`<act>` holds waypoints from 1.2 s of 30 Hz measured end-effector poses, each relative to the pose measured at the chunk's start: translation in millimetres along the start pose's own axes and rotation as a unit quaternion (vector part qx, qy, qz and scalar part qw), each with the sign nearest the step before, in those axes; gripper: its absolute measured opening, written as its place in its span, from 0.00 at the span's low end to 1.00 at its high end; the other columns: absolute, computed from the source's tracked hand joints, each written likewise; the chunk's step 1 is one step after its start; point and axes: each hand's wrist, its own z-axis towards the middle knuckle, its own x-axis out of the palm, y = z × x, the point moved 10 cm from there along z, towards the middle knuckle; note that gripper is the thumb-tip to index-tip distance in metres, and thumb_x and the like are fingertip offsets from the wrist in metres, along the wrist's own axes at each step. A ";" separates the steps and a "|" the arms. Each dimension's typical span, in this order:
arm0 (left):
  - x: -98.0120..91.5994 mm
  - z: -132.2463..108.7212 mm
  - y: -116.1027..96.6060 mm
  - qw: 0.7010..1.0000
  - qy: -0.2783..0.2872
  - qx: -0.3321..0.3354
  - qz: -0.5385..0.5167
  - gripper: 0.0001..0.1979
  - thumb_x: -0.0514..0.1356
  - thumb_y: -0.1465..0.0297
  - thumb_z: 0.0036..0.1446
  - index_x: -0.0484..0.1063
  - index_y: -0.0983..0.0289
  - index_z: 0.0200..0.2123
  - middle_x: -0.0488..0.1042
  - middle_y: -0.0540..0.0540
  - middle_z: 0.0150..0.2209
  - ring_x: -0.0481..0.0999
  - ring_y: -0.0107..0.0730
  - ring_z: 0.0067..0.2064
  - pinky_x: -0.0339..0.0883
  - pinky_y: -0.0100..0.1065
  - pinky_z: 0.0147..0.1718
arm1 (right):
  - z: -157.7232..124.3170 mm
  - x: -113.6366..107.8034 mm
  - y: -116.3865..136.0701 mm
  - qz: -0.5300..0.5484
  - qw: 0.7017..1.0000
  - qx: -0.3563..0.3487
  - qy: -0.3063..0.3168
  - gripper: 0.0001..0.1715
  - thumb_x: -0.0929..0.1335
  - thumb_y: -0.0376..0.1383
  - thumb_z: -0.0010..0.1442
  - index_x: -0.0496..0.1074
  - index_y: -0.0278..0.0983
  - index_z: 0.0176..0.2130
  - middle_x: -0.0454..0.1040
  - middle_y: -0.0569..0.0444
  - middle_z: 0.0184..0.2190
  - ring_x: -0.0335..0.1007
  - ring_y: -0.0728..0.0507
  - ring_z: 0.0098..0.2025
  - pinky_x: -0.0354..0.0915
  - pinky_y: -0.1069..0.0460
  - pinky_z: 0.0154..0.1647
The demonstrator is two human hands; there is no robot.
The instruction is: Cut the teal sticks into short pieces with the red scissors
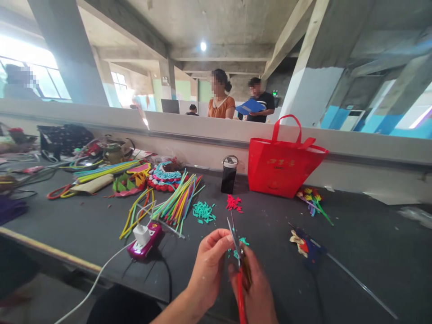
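Note:
My left hand [211, 258] is pinched near the scissor blades; a small teal bit shows at its fingertips, too small to tell clearly. My right hand [254, 288] is wrapped round red-handled scissors [240, 288], whose blades point up and away beside the left fingertips. Just beyond the blades lie a few teal pieces [244, 241]. Farther back are a pile of short teal pieces [203, 212] and a smaller pile of red pieces [234, 203]. To their left, long multicoloured fuzzy stems [178, 198] are spread in a bundle.
A purple power strip [146, 243] with a white plug and cable sits at left. Behind are a dark bottle [229, 177] and a red bag [285, 166]. On the right lies a glue gun [312, 247] with a clear stick. Two people stand beyond the partition [202, 130].

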 end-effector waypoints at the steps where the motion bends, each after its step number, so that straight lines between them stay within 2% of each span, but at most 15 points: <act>1: -0.2 -0.5 0.0 1.000 0.003 0.000 -0.003 0.07 0.66 0.68 0.53 0.73 0.66 0.29 0.72 0.52 0.28 0.68 0.28 0.31 0.61 0.29 0.33 | 0.7 -0.8 3.4 -0.002 1.000 -0.011 -0.002 0.24 0.66 0.41 0.62 0.67 0.37 0.56 0.76 0.46 0.50 0.76 0.41 0.49 0.74 0.50 0.46; 7: -3.1 -0.7 2.2 1.000 0.005 -0.004 -0.005 0.07 0.67 0.69 0.51 0.74 0.66 0.30 0.74 0.53 0.29 0.70 0.28 0.32 0.62 0.30 0.36 | -1.2 -5.3 9.4 -0.012 0.998 -0.069 0.000 0.27 0.68 0.39 0.61 0.65 0.39 0.58 0.76 0.48 0.50 0.77 0.42 0.48 0.75 0.52 0.44; 17: -1.8 -3.9 3.0 1.000 0.011 -0.010 0.014 0.06 0.67 0.69 0.52 0.74 0.65 0.30 0.74 0.53 0.29 0.70 0.29 0.32 0.62 0.30 0.37 | -5.1 -13.0 9.7 -0.048 0.996 -0.069 -0.039 0.26 0.69 0.41 0.59 0.69 0.35 0.55 0.79 0.46 0.46 0.79 0.42 0.44 0.75 0.53 0.41; 23: -1.5 -5.8 3.7 0.999 0.002 -0.019 0.028 0.07 0.67 0.69 0.51 0.74 0.66 0.29 0.73 0.52 0.28 0.68 0.27 0.31 0.61 0.29 0.35 | -14.9 -10.8 -1.2 -0.042 0.995 -0.018 -0.088 0.26 0.68 0.45 0.60 0.72 0.33 0.53 0.80 0.46 0.43 0.80 0.41 0.39 0.75 0.53 0.39; 26: 0.6 -4.7 7.4 0.999 0.007 -0.026 0.026 0.07 0.68 0.69 0.50 0.74 0.66 0.29 0.73 0.51 0.27 0.67 0.26 0.30 0.60 0.28 0.34 | -12.6 -9.6 -6.6 -0.018 0.997 0.011 -0.069 0.26 0.68 0.45 0.60 0.72 0.34 0.53 0.81 0.47 0.41 0.81 0.42 0.38 0.75 0.53 0.38; 31: 4.7 -0.9 6.2 1.000 0.021 -0.019 -0.002 0.06 0.66 0.69 0.51 0.73 0.66 0.27 0.72 0.52 0.26 0.69 0.30 0.32 0.61 0.31 0.38 | -6.2 -3.0 -23.2 0.020 0.998 0.063 0.021 0.25 0.67 0.45 0.61 0.71 0.35 0.54 0.81 0.48 0.42 0.80 0.41 0.39 0.75 0.54 0.35; 33: 4.7 0.6 3.0 1.000 0.021 -0.012 -0.009 0.06 0.65 0.70 0.51 0.73 0.66 0.26 0.71 0.52 0.26 0.69 0.30 0.32 0.61 0.31 0.39 | -7.3 -6.5 -29.4 0.005 0.997 0.073 0.011 0.26 0.67 0.46 0.61 0.71 0.35 0.54 0.80 0.48 0.44 0.80 0.41 0.40 0.75 0.52 0.35; 36: 2.6 3.0 -1.9 1.000 0.011 -0.003 -0.006 0.06 0.65 0.71 0.51 0.73 0.66 0.26 0.71 0.51 0.25 0.68 0.29 0.31 0.61 0.30 0.36 | -9.6 -13.4 -24.2 -0.046 0.998 0.032 -0.023 0.27 0.68 0.47 0.60 0.70 0.36 0.54 0.79 0.46 0.46 0.79 0.40 0.43 0.75 0.50 0.40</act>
